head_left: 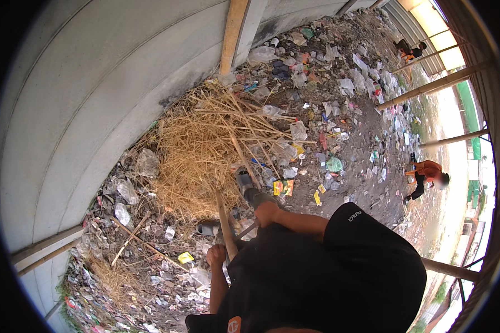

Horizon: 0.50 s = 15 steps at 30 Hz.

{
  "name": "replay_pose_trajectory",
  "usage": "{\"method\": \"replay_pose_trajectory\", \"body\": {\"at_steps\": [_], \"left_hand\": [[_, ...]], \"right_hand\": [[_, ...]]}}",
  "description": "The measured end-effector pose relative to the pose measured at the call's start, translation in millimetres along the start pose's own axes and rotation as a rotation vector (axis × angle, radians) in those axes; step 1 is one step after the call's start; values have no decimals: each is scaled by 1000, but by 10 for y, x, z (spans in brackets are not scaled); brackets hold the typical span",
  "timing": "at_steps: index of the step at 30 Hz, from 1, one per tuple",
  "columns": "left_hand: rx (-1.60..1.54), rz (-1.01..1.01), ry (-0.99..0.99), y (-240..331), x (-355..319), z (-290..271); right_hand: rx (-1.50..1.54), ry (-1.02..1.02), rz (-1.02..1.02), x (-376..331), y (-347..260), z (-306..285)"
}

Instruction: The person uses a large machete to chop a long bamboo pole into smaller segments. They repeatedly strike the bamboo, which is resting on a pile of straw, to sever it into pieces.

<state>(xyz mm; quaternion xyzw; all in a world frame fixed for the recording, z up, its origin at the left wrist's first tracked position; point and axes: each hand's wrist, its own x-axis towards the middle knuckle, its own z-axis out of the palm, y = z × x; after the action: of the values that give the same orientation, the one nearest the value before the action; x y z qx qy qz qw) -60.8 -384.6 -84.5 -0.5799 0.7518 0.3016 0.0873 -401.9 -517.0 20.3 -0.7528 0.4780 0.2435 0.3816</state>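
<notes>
As L fingers [211, 253] curl, nxt to pole [224, 222]

I count two people [429, 168] over there, two dark boots [245, 181] and one bare hand [215, 256]. There's one big straw heap [186, 147] (the litter [346, 86] defeats counting).

A heap of dry straw [191, 152] is spread beside a pale grey wall [94, 94] on litter-strewn ground [380, 202], a wooden pole [224, 219] is slanted from the straw to just beside the left hand [215, 255], and two people [429, 169] are seen at right.
</notes>
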Motion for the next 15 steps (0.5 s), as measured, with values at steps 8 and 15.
{"method": "replay_pose_trajectory", "body": {"at_steps": [8,15], "left_hand": [[-148,-205,-61,-53,-40,-327],[-227,-292,-185,222,-59,-969]], "right_hand": [[103,-1,22,-225,-174,-14],[160,-81,6,-422,-219,-132]]}}
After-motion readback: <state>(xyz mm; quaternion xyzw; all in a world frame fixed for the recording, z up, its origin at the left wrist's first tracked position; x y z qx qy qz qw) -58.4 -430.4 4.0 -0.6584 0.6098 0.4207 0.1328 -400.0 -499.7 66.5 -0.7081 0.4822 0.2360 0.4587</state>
